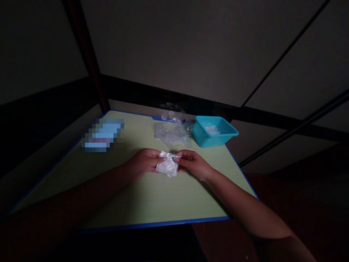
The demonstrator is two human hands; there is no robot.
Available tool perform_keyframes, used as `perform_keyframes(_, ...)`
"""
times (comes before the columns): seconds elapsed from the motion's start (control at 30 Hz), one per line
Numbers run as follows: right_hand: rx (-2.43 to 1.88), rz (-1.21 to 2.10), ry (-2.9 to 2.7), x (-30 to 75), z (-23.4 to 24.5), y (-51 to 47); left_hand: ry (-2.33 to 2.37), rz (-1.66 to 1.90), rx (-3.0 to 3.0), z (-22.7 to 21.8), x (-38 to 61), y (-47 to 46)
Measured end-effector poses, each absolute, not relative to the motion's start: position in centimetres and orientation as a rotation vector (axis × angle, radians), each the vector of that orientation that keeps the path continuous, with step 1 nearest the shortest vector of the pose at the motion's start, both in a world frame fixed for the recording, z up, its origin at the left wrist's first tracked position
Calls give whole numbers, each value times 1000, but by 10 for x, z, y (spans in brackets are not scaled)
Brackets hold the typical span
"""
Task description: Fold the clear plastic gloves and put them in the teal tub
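My left hand (144,162) and my right hand (193,164) meet over the middle of a pale green table (152,200). Between them they pinch a small clear plastic bag (167,165) with something whitish inside. The left fingers grip its left edge, the right fingers its right top corner. The bag hangs just above the tabletop.
A teal plastic tub (214,131) stands at the table's far right corner with a small clear packet inside. A heap of clear plastic bags (171,129) lies to its left. A blurred-out flat item (103,135) rests at the far left. The table has a blue rim; the room is dark.
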State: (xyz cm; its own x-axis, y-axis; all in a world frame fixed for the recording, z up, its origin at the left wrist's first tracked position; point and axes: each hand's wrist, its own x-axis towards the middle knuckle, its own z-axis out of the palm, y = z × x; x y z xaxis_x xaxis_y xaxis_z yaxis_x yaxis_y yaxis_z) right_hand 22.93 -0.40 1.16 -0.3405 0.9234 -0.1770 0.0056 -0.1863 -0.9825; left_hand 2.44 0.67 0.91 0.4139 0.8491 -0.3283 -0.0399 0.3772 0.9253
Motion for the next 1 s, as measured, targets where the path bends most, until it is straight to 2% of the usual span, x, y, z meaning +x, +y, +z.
perform_keyframes(0.33, -1210, 1813, -1201, 219, 6, -9, 964, 859, 1038, 8, 27, 7)
perform_keyframes(1.0, -1187, 1768, -1212, 221, 0, -5, 1095, 673, 1069, 12, 20, 6)
